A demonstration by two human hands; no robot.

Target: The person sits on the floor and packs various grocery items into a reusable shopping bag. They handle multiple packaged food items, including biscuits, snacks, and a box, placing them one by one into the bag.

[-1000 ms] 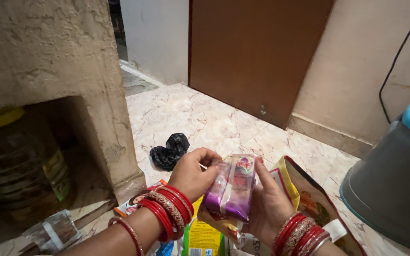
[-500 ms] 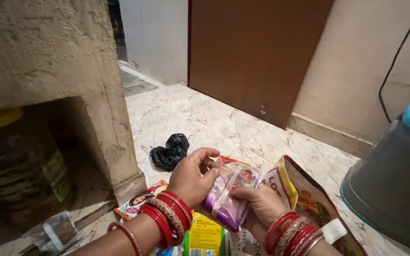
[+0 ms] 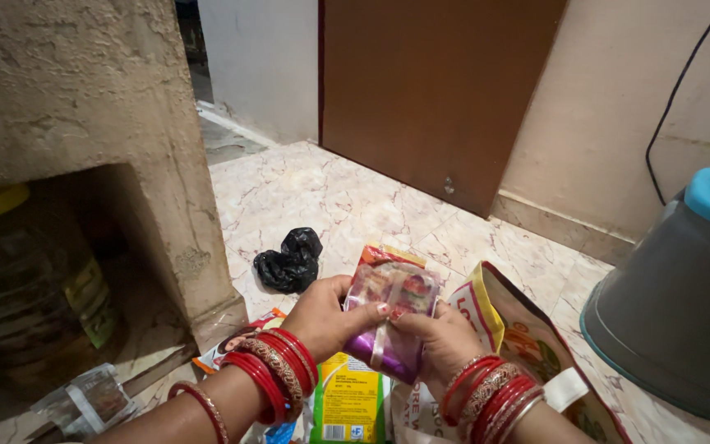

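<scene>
My left hand (image 3: 325, 316) and my right hand (image 3: 437, 333) both grip a purple packet in a clear plastic wrap (image 3: 388, 316), held low in the middle of the view. Fingers of both hands meet on its front face. A red and orange packet (image 3: 381, 256) sticks up just behind it. Both wrists wear stacks of red and gold bangles. Below the hands lies a yellow and green packet (image 3: 349, 399) and a large open printed sack (image 3: 527, 345).
A crumpled black plastic bag (image 3: 289, 261) lies on the marble floor. A rough concrete block (image 3: 84, 99) stands left, with a clear jar (image 3: 26, 279) in the niche under it. A grey tub with a blue rim (image 3: 675, 288) is at right; a brown door (image 3: 429, 82) behind.
The purple packet has been turned and tilted in my hands. My right hand came round from its side to its front, and a red and orange packet now shows behind it.
</scene>
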